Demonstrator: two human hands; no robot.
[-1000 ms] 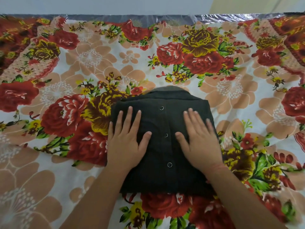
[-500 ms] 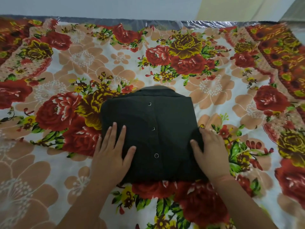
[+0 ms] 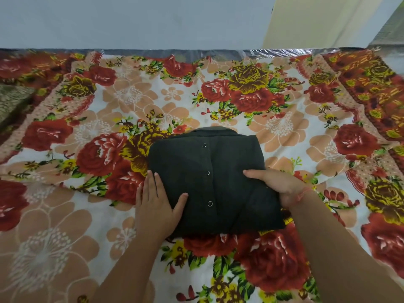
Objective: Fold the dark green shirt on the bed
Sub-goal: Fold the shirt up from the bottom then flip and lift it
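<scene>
The dark green shirt (image 3: 218,162) lies folded into a compact rectangle in the middle of the bed, snap buttons facing up and the collar at its far edge. My left hand (image 3: 157,202) clasps its left side, thumb on top of the cloth and fingers along the edge. On the right side, my right hand (image 3: 282,186) grips with the thumb across the top and the fingers tucked out of sight under the fabric. The shirt's right near corner looks slightly raised.
A floral bedsheet (image 3: 87,215) in red, yellow and peach covers the bed. The plastic-wrapped mattress edge (image 3: 196,52) meets a pale wall at the back. An olive patterned cushion (image 3: 11,101) sits at the far left.
Both hands slid from lying flat on top of the shirt out to its left and right sides. The right hand's fingers have gone under the edge.
</scene>
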